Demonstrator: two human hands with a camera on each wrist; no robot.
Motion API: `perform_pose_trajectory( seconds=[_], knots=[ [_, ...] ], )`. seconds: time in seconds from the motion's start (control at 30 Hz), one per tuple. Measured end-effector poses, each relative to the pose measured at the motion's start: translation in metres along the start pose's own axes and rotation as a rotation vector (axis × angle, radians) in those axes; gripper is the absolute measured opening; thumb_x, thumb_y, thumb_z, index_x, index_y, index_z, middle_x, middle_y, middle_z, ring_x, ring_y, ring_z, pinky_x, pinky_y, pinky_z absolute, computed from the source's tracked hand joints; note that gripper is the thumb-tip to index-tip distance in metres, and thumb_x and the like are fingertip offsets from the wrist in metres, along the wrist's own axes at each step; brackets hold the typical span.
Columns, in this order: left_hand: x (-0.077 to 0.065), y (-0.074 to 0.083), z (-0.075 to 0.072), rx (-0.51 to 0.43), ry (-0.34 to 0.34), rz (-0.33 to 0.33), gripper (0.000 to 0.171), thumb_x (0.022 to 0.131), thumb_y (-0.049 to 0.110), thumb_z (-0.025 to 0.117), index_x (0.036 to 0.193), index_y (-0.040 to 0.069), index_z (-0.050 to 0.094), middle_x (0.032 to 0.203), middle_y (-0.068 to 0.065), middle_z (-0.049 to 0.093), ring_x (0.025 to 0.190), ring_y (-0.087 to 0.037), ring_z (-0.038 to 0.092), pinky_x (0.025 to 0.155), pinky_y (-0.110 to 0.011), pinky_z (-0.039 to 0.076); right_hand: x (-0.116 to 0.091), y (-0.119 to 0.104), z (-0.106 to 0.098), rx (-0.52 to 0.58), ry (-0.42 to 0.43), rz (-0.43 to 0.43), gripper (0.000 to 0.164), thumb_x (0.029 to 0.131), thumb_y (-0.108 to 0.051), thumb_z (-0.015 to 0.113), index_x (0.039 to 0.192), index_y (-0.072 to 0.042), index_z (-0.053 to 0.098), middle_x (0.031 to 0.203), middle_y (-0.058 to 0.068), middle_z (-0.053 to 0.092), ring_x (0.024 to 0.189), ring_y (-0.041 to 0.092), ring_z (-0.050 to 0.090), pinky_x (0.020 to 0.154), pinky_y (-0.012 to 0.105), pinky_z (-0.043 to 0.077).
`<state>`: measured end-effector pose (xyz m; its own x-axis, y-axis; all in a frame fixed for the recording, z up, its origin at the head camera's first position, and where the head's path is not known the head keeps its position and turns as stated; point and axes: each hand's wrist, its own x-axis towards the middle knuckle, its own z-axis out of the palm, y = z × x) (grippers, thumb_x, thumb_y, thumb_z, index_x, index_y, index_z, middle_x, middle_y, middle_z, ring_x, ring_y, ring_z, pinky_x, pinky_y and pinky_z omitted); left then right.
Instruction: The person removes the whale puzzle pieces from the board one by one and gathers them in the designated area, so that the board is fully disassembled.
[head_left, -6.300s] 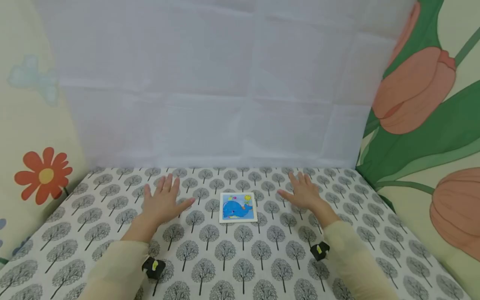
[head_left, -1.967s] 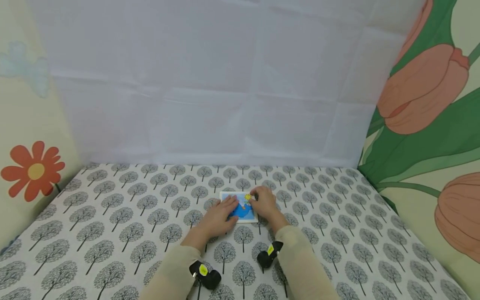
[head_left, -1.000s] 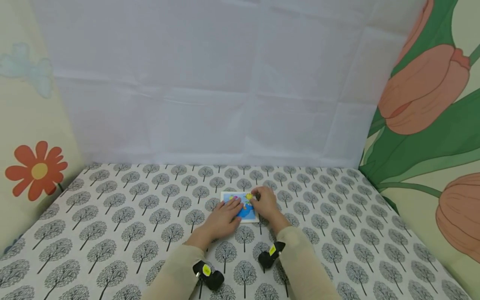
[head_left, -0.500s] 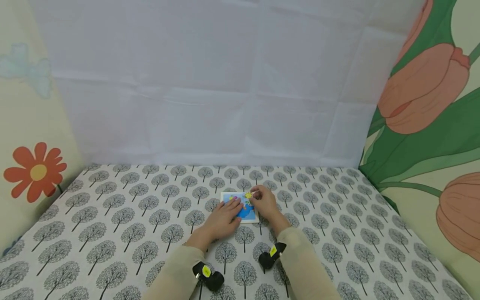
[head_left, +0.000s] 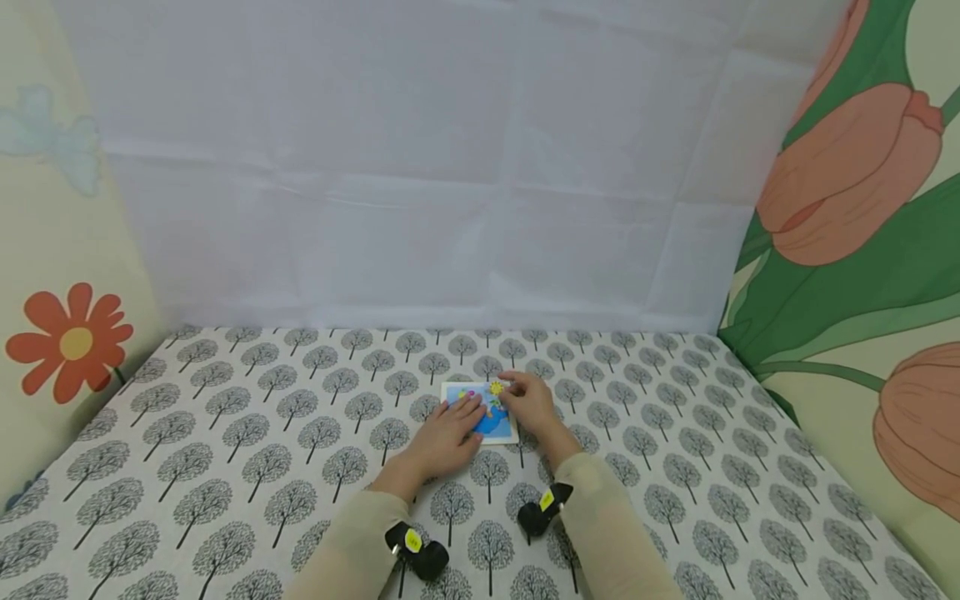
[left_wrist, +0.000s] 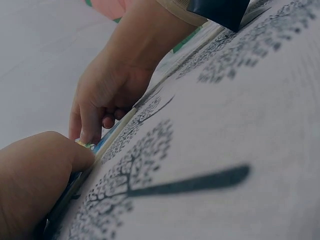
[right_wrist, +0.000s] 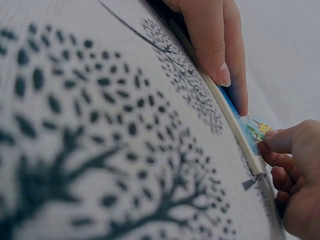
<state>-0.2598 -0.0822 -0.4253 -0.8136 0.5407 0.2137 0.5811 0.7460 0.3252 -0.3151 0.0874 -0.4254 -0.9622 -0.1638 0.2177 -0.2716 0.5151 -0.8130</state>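
A square picture puzzle [head_left: 493, 428] with a pale frame and a blue whale lies flat on the cloth in the head view. My left hand [head_left: 444, 440] rests on its left part with straight fingers, covering much of the whale. At the far right corner, my right hand [head_left: 531, 406] pinches a puzzle piece [head_left: 497, 389] printed with a yellow sun. The right wrist view has this thin piece [right_wrist: 261, 127] between thumb and forefinger, tilted up from the frame [right_wrist: 239, 131]. The other right fingers curl under beside the frame's edge.
A white cloth [head_left: 720, 467] printed with grey trees covers the table. A white sheet [head_left: 420, 183] hangs behind it, and walls painted with flowers [head_left: 840, 183] stand on both sides. Black wrist cameras [head_left: 417, 552] sit on both sleeves.
From lying apart on either side, both hands have come in to the puzzle. The left settled on it; the right took hold of the sun piece, which now tilts slightly more.
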Motion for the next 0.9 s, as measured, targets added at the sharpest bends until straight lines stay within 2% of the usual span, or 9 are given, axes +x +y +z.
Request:
perform_pose_trajectory(
  seconds=[0.13, 0.3, 0.43, 0.57, 0.7, 0.83, 0.9],
  knots=[
    [0.000, 0.000, 0.001, 0.002, 0.000, 0.002, 0.045, 0.089, 0.024, 0.042, 0.128, 0.000, 0.041, 0.134, -0.013, 0.032, 0.124, -0.027, 0.024, 0.098, -0.047, 0.016, 0.000, 0.000, 0.000, -0.006, 0.009, 0.015, 0.029, 0.079, -0.005, 0.059, 0.108, -0.002, 0.059, 0.078, 0.004, 0.059, 0.071, 0.016, 0.054, 0.064, 0.028, 0.046],
    [0.000, -0.001, 0.001, 0.004, 0.009, 0.011, 0.045, 0.089, 0.024, 0.042, 0.127, 0.000, 0.041, 0.134, -0.014, 0.032, 0.124, -0.027, 0.024, 0.098, -0.048, 0.016, 0.001, -0.001, -0.001, -0.005, 0.025, 0.082, 0.030, 0.079, -0.008, 0.059, 0.108, -0.002, 0.059, 0.080, 0.004, 0.058, 0.075, 0.017, 0.054, 0.069, 0.030, 0.045],
    [-0.001, -0.001, 0.001, 0.001, 0.015, 0.014, 0.045, 0.089, 0.023, 0.042, 0.127, -0.001, 0.041, 0.134, -0.014, 0.032, 0.124, -0.027, 0.024, 0.098, -0.048, 0.015, 0.002, -0.001, -0.001, 0.048, 0.025, 0.171, 0.029, 0.080, -0.010, 0.060, 0.109, -0.005, 0.059, 0.083, 0.002, 0.058, 0.079, 0.016, 0.053, 0.072, 0.029, 0.045],
    [-0.001, -0.001, 0.003, 0.005, 0.017, 0.016, 0.045, 0.089, 0.023, 0.042, 0.127, -0.001, 0.041, 0.134, -0.014, 0.032, 0.124, -0.028, 0.024, 0.098, -0.047, 0.015, 0.003, 0.001, -0.004, 0.130, 0.017, 0.224, 0.029, 0.081, -0.010, 0.059, 0.110, -0.005, 0.059, 0.084, 0.002, 0.058, 0.080, 0.015, 0.053, 0.071, 0.028, 0.045],
    [-0.001, -0.002, 0.004, 0.017, 0.016, 0.022, 0.045, 0.090, 0.023, 0.042, 0.128, -0.001, 0.040, 0.135, -0.014, 0.031, 0.124, -0.028, 0.023, 0.099, -0.047, 0.015, 0.004, 0.002, -0.010, 0.126, 0.012, 0.211, 0.029, 0.082, -0.010, 0.058, 0.111, -0.005, 0.058, 0.086, 0.003, 0.058, 0.081, 0.016, 0.053, 0.070, 0.028, 0.045],
    [-0.001, -0.002, 0.004, 0.022, 0.016, 0.020, 0.045, 0.090, 0.024, 0.041, 0.128, 0.000, 0.039, 0.135, -0.014, 0.030, 0.125, -0.027, 0.022, 0.099, -0.047, 0.014, 0.003, -0.001, -0.020, 0.053, 0.015, 0.147, 0.029, 0.083, -0.010, 0.057, 0.112, -0.002, 0.058, 0.085, 0.006, 0.060, 0.080, 0.019, 0.055, 0.068, 0.031, 0.046],
    [0.000, -0.002, 0.004, 0.024, 0.015, 0.017, 0.045, 0.090, 0.024, 0.041, 0.129, 0.000, 0.039, 0.135, -0.014, 0.030, 0.125, -0.027, 0.022, 0.099, -0.047, 0.014, 0.002, -0.002, -0.025, 0.053, 0.011, 0.133, 0.030, 0.084, -0.009, 0.056, 0.112, -0.002, 0.057, 0.084, 0.007, 0.060, 0.080, 0.019, 0.055, 0.067, 0.031, 0.046]
  ],
)
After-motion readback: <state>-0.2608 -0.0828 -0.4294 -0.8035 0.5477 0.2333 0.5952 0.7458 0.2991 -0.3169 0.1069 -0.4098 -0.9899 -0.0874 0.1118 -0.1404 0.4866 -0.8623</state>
